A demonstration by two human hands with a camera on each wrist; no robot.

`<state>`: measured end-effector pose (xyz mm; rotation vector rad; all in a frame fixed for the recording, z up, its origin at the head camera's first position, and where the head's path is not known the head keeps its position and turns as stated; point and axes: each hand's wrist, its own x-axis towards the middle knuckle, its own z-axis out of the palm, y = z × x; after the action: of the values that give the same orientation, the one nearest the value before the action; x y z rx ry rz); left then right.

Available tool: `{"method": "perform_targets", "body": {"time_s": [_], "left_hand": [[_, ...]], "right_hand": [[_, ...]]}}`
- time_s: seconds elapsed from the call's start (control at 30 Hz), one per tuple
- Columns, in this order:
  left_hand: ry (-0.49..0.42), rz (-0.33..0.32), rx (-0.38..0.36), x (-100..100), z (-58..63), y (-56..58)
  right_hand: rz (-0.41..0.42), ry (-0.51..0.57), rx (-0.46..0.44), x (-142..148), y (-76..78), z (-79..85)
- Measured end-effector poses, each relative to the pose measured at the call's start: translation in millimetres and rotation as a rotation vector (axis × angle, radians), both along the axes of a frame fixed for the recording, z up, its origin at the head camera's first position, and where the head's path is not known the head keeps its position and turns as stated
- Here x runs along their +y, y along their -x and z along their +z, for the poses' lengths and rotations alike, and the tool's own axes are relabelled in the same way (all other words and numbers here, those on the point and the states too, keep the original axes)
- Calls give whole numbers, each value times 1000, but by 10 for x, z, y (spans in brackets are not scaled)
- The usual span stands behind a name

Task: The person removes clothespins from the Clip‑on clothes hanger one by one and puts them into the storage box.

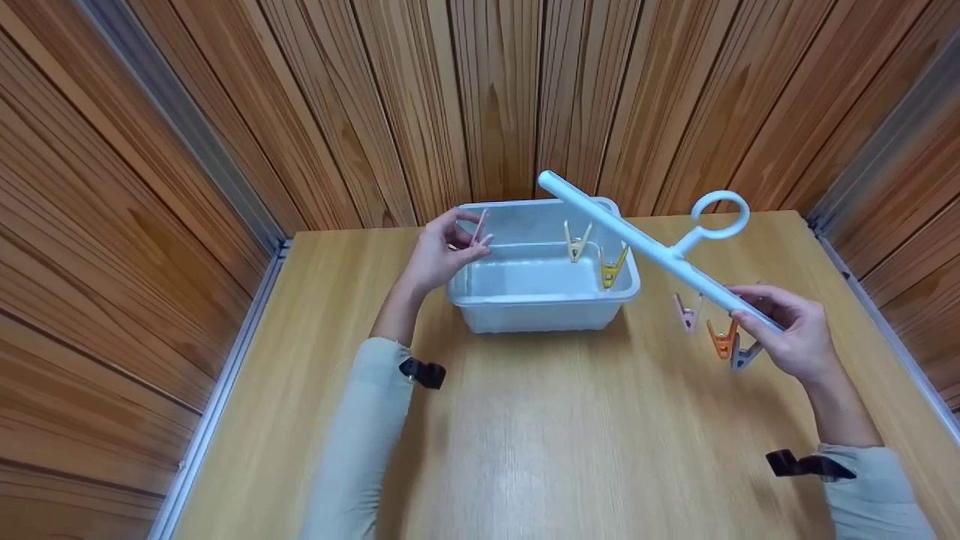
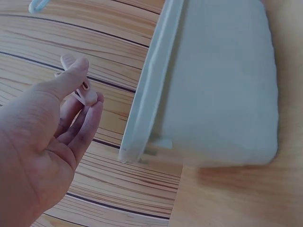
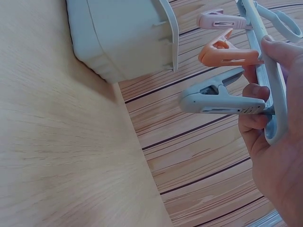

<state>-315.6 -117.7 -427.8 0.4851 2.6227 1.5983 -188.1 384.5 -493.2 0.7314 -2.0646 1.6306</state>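
Note:
My left hand [image 1: 442, 251] pinches a pale pink clothespin [image 2: 81, 87] between thumb and fingers, at the left rim of a light grey plastic basin [image 1: 536, 319]. On the right, my right hand [image 1: 795, 334] grips one end of a light blue clip hanger [image 1: 630, 234], its bar slanting up over the basin and its ring hook [image 1: 721, 193] upward. Below the bar near that hand hang a pink clip [image 3: 220, 21], an orange clip [image 3: 225, 54] and a blue-grey clip [image 3: 220, 97]. A cream clip [image 1: 575, 244] and a yellow clip [image 1: 611, 268] appear against the basin; I cannot tell whether they are attached.
The basin stands on a light wooden table [image 1: 525, 435], close to the back wall [image 1: 495, 105] of wood-grain panels. Similar panels with metal edge strips [image 1: 217, 397] enclose both sides. Each sleeve carries a small black wrist camera [image 1: 424, 373].

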Motion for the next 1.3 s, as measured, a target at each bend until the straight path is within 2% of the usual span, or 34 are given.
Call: {"method": "perform_targets", "body": {"time_s": [0.33,0.57,0.77,1.03,1.2,1.3], "left_hand": [[-8,48,-48,80,27,163],[2,51,-69,152,52,235],[-12,47,-104,173,10,249],[-109,92,-108,220,-83,257],[-244,104,-47,239,-90,250],[-270,98,-31,232,-94,239]], "right_hand": [[-89,-31,-60,-22,-43,22],[-44,-28,-18,-1,-16,-13],[-40,-20,-23,26,3,-51],[-5,-10,-18,16,-1,-55],[6,9,-17,-6,5,-61],[1,7,-15,-9,14,-65]]}}
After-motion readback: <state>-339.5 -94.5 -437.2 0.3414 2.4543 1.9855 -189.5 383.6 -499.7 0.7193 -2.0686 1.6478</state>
